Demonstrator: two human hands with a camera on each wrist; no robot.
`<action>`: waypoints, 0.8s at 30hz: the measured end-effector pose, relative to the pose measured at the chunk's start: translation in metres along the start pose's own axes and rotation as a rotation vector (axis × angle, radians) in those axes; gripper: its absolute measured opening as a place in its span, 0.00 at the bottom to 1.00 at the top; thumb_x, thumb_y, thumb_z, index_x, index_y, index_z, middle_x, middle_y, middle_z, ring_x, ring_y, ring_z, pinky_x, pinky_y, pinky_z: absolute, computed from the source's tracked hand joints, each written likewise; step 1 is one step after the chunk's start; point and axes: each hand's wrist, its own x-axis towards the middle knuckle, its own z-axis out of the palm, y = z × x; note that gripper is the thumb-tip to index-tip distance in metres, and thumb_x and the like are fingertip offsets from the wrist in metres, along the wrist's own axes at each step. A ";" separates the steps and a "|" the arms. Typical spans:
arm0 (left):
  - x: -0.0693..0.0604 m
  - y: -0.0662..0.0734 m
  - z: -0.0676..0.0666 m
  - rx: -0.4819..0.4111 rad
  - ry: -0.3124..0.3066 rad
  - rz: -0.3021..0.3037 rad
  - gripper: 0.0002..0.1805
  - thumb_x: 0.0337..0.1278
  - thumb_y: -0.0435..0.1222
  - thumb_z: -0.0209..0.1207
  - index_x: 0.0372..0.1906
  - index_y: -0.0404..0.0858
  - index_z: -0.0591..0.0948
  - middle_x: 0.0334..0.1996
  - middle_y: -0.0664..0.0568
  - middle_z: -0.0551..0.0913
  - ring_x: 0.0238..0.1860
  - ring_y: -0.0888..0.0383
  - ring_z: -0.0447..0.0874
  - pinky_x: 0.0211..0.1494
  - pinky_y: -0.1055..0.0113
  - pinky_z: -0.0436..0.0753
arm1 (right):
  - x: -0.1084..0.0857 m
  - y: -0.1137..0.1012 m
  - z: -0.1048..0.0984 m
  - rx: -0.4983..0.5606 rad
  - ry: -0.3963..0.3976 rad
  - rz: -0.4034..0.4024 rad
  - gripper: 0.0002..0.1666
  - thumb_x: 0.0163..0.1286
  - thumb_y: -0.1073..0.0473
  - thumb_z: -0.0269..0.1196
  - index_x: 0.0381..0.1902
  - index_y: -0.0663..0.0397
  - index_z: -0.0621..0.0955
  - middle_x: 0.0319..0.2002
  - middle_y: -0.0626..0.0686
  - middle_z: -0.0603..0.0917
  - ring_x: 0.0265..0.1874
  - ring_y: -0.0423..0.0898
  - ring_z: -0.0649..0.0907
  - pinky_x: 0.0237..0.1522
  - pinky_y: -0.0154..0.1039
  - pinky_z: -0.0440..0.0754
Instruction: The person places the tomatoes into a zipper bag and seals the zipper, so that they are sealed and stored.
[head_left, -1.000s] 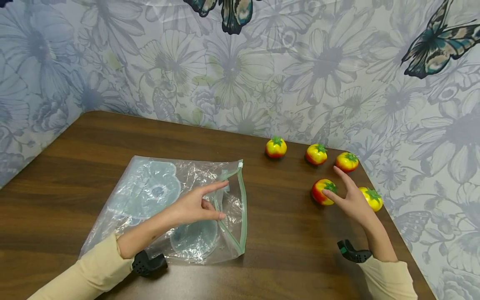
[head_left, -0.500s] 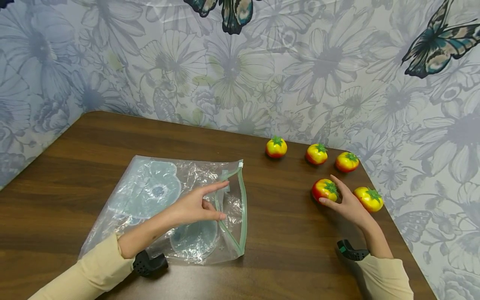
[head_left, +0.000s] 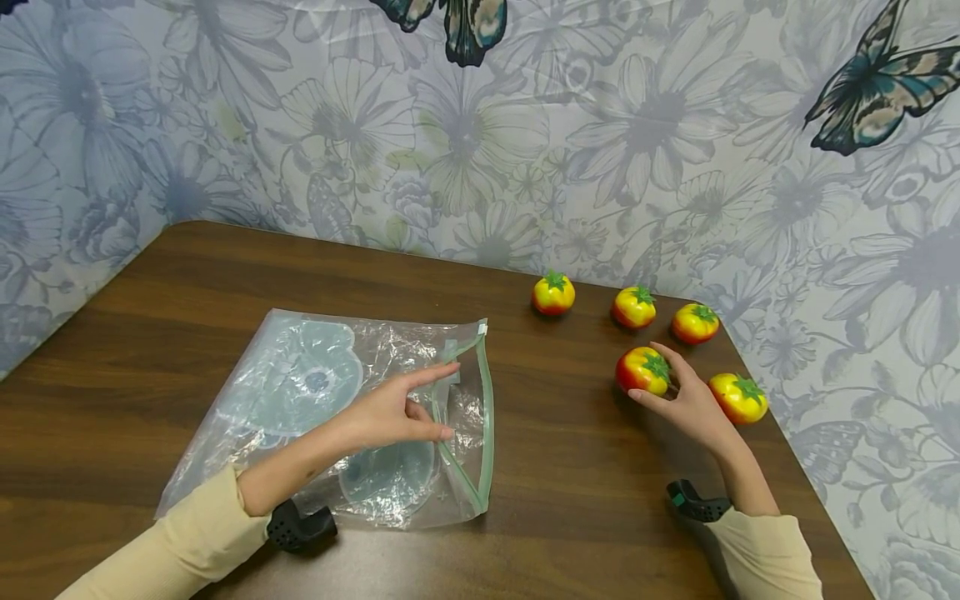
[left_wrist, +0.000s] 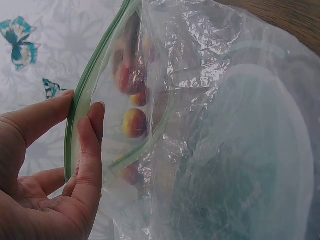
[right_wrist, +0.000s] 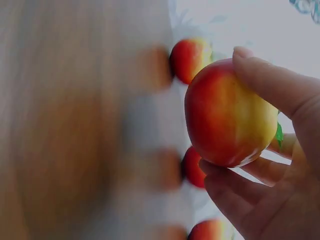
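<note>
My right hand (head_left: 693,404) holds a glossy red-and-yellow tomato (head_left: 642,371) with a green leafy top, thumb on one side and fingers on the other. In the right wrist view the same tomato (right_wrist: 230,115) sits between thumb and fingertips, raised off the table. A clear zip bag (head_left: 300,375) with a pale blue print and green zip edge lies on the table, its mouth facing right and parted. My left hand (head_left: 386,412) lies over the bag near the mouth. In the left wrist view its fingers (left_wrist: 90,150) pinch the green edge (left_wrist: 92,75).
Three more tomatoes stand along the back: one left (head_left: 552,294), one in the middle (head_left: 633,308) and one right (head_left: 694,323). Another tomato (head_left: 738,398) is just right of my right hand, near the right edge of the wooden table (head_left: 555,533). A flower-patterned cloth (head_left: 465,142) hangs behind.
My right hand has come down and left from over the tomatoes, closed round the near-left one and raised it slightly, shifting left. My left hand and the bag stay put.
</note>
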 end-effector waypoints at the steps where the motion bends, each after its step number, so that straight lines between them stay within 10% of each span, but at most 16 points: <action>1: 0.000 0.000 0.000 0.003 0.000 0.000 0.46 0.49 0.33 0.68 0.72 0.42 0.57 0.33 0.44 0.83 0.26 0.46 0.81 0.24 0.69 0.70 | 0.000 -0.005 0.001 0.010 0.004 -0.014 0.51 0.61 0.46 0.65 0.73 0.55 0.52 0.65 0.67 0.60 0.59 0.68 0.64 0.53 0.62 0.67; 24: -0.002 0.002 0.002 -0.015 -0.006 -0.010 0.46 0.49 0.33 0.68 0.72 0.43 0.57 0.24 0.44 0.83 0.28 0.45 0.82 0.30 0.65 0.74 | 0.008 -0.103 0.035 0.030 -0.062 -0.380 0.50 0.55 0.54 0.71 0.71 0.43 0.58 0.65 0.50 0.64 0.61 0.46 0.66 0.60 0.49 0.64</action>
